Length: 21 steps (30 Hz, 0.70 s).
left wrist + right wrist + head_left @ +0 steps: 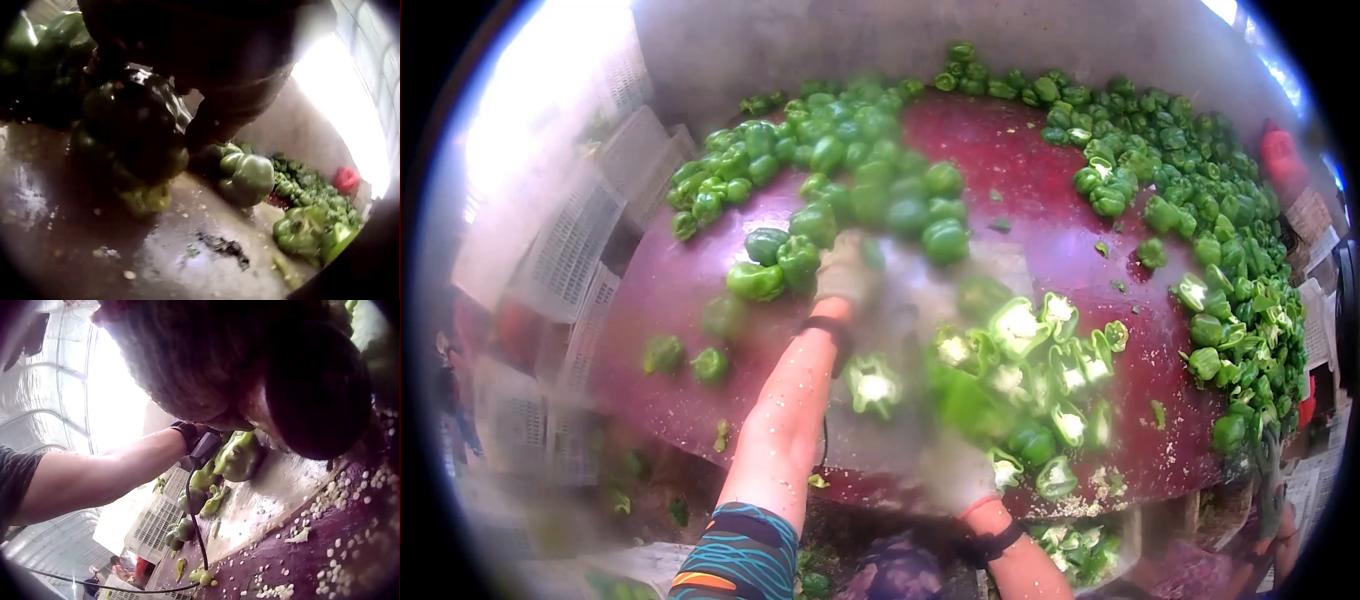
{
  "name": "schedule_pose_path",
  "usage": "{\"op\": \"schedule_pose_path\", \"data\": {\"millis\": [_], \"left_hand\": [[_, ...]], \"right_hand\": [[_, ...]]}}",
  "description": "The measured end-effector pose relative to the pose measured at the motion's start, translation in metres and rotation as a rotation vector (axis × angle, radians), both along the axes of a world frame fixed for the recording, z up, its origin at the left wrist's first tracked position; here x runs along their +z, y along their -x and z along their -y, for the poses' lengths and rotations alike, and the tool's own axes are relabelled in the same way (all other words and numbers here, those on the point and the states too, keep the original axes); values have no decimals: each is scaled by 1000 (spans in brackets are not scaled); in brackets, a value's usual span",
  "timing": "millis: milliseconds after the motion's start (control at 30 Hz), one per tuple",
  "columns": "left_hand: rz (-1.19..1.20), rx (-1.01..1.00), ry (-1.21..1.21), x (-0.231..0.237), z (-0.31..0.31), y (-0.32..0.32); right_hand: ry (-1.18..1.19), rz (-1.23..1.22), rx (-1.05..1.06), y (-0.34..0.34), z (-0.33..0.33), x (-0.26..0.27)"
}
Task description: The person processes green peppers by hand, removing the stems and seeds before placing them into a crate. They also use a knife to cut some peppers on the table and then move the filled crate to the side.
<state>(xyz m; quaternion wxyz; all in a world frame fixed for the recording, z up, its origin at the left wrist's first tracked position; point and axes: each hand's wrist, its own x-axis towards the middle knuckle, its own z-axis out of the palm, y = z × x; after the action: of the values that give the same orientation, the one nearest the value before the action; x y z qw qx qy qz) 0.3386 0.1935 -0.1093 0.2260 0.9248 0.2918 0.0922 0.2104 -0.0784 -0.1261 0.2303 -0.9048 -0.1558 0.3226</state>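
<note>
My gloved left hand (847, 272) reaches to the near edge of a heap of whole green bell peppers (825, 155). The left wrist view has its fingers curled around a shaded green bell pepper (134, 137) low over the table. My gloved right hand (960, 475), blurred, is at the table's near side, gripping a blurred green bell pepper (970, 405). In the right wrist view that hand and the rounded thing in it are mostly dark. Cut-open pepper halves (1010, 375) with pale cores lie just beyond it. Another cut pepper (872, 385) lies between the hands.
The red tabletop (1000, 150) carries scattered seeds (331, 556). A long pile of green peppers (1170, 150) runs down the right side. White crates (565, 240) stand at the left. Below the near edge are more cut pieces (1080, 550). Another person's gloved hand (1268, 465) shows at right.
</note>
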Motion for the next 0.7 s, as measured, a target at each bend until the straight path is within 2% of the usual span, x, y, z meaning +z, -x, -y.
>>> {"op": "schedule_pose_path", "data": {"millis": [33, 100, 133, 200, 233, 267, 333, 400, 500, 600, 633, 700], "left_hand": [[-26, -21, 36, -6, -3, 6], [-71, -70, 113, -13, -2, 23], [-10, -138, 73, -14, 3, 36], [9, -98, 311, -1, 11, 61], [26, -73, 429, 4, 13, 69], [111, -34, 392, -9, 8, 72], [229, 112, 599, -10, 1, 81], [429, 231, 804, 1, 7, 90], [470, 312, 943, -16, -18, 98], [346, 275, 761, -53, -55, 112], [329, 277, 838, -28, -46, 121], [355, 259, 712, -26, -58, 133]], "right_hand": [[3, 7, 8, 0, -3, 1], [39, 72, 283, -9, -5, 31], [68, 83, 420, -6, -1, 38], [31, 102, 211, 4, 2, -5], [5, 74, 130, 3, 1, -1], [-6, 75, 88, 4, 0, 3], [-31, 92, 0, 6, -1, 10], [-39, 190, 108, 7, 4, -17], [-73, 279, 191, 28, 10, -20], [-110, 263, 214, 57, 17, 23], [-133, 225, 243, 60, 17, 22], [-178, 144, 299, 68, 18, 22]]}}
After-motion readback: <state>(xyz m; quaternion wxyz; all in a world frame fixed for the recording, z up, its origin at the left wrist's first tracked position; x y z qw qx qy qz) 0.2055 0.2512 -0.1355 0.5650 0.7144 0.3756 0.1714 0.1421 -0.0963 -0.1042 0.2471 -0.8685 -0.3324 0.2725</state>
